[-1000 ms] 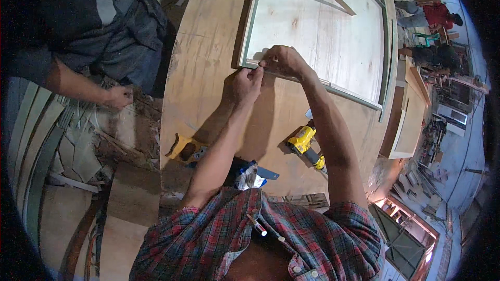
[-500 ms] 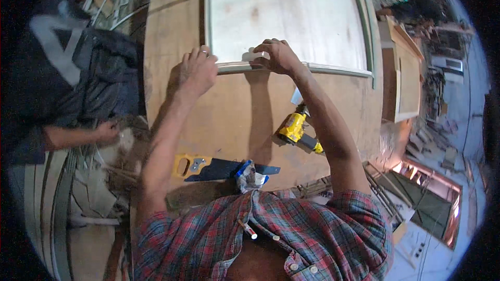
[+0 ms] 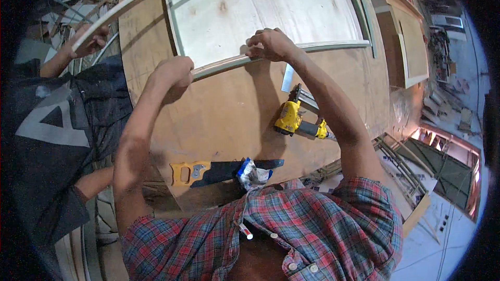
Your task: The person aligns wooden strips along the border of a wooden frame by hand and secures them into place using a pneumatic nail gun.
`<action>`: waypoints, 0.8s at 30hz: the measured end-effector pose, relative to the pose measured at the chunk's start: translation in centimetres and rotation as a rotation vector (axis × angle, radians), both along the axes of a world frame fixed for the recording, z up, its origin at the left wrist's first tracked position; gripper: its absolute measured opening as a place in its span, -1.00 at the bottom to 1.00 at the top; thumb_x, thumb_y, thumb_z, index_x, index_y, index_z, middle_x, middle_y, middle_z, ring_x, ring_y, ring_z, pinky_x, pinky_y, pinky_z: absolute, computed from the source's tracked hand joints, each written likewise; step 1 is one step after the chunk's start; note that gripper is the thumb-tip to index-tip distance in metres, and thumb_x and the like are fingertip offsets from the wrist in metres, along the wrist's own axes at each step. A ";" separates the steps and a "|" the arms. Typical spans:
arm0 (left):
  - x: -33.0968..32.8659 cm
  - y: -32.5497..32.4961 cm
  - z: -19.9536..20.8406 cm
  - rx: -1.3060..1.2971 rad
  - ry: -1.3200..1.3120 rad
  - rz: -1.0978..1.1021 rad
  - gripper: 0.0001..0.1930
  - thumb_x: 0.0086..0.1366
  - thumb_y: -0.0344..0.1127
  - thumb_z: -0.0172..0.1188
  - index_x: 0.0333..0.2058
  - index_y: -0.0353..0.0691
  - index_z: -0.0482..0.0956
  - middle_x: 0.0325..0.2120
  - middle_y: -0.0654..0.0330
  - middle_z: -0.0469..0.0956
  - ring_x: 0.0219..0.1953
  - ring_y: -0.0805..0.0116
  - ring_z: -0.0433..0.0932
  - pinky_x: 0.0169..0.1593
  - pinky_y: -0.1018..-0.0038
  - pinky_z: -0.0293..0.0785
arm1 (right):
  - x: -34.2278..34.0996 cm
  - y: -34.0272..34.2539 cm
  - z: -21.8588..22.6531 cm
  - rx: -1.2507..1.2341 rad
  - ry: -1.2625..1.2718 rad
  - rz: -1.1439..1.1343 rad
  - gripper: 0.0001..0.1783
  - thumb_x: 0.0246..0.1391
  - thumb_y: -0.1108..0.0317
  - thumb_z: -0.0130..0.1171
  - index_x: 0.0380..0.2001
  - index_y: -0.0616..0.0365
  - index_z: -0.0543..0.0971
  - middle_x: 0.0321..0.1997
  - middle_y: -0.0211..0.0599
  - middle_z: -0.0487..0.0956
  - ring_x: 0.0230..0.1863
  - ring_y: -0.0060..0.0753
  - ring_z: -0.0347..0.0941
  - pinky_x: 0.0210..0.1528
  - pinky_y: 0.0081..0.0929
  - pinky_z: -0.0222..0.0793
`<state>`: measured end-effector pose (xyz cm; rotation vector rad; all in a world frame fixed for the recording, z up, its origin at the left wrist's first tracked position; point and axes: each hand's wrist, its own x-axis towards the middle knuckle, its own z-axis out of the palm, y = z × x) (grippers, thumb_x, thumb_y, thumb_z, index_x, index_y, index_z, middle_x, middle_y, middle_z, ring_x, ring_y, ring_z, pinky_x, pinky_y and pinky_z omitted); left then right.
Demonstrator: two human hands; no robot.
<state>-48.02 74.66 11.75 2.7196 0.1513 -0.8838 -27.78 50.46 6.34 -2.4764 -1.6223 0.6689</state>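
Observation:
A pale panel (image 3: 250, 7) with a thin frame lies on the wooden worktable (image 3: 224, 119). Along its near edge runs a narrow wooden strip (image 3: 224, 65). My left hand (image 3: 175, 75) is closed around the strip's left end, a little nearer to me than the panel's corner. Curled over the same strip, at about its middle, is my right hand (image 3: 271, 45); its fingertips are partly hidden. Below my right forearm lies a yellow nail gun (image 3: 289, 117), with a small flat metal piece (image 3: 287, 77) beside it.
A hand saw (image 3: 219, 172) and a crumpled plastic packet (image 3: 254, 174) lie at the table's near edge. On the left, a co-worker's hand (image 3: 94, 39) is by a long strip (image 3: 130, 3) slanting over the panel. A wooden cabinet (image 3: 398, 41) stands at right.
My left hand has closed on the strip's end, which has swung toward me from the panel's edge. The co-worker's long strip has come further into view, reaching over the panel.

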 end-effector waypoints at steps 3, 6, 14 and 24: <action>0.3 1.0 -2.2 -0.059 -0.038 0.000 -0.88 0.14 -0.45 0.16 -0.45 -0.36 0.64 -0.45 -0.14 0.64 -0.35 -0.04 0.67 -0.33 0.21 0.55 | 0.0 -1.1 0.2 0.028 -0.002 -0.002 -0.72 0.10 0.06 0.26 -0.22 -0.03 0.67 -0.21 -0.26 0.63 -0.10 -0.12 0.57 -0.02 -0.08 0.40; 1.9 1.5 -4.7 -0.118 0.044 0.044 -0.90 0.07 -0.46 0.16 -0.49 -0.35 0.63 -0.53 -0.11 0.63 -0.46 0.05 0.65 -0.40 0.21 0.50 | 0.4 -1.1 0.5 -0.071 0.010 -0.003 -0.71 0.12 0.03 0.23 -0.31 0.00 0.66 -0.22 -0.28 0.62 -0.08 -0.12 0.54 0.04 -0.08 0.36; 2.8 3.1 -6.2 -0.321 -0.084 0.009 -0.86 0.04 -0.43 0.13 -0.47 -0.34 0.63 -0.60 0.01 0.61 -0.53 0.21 0.61 -0.41 0.24 0.51 | 0.7 -1.8 -1.6 0.030 -0.130 0.003 -0.73 0.21 0.02 0.07 -0.23 -0.13 0.65 -0.18 -0.37 0.63 -0.02 -0.27 0.54 0.12 -0.12 0.28; -3.0 -1.6 1.0 -0.643 -0.173 0.236 -0.61 0.28 -0.19 0.17 0.03 -0.24 0.54 -0.33 0.12 0.63 -0.32 0.40 0.54 -0.21 0.33 0.47 | -3.4 -6.5 -2.9 0.283 -0.110 -0.330 -0.75 0.11 0.23 0.21 -0.17 0.04 0.66 -0.16 -0.18 0.63 0.01 -0.11 0.49 0.15 -0.11 0.30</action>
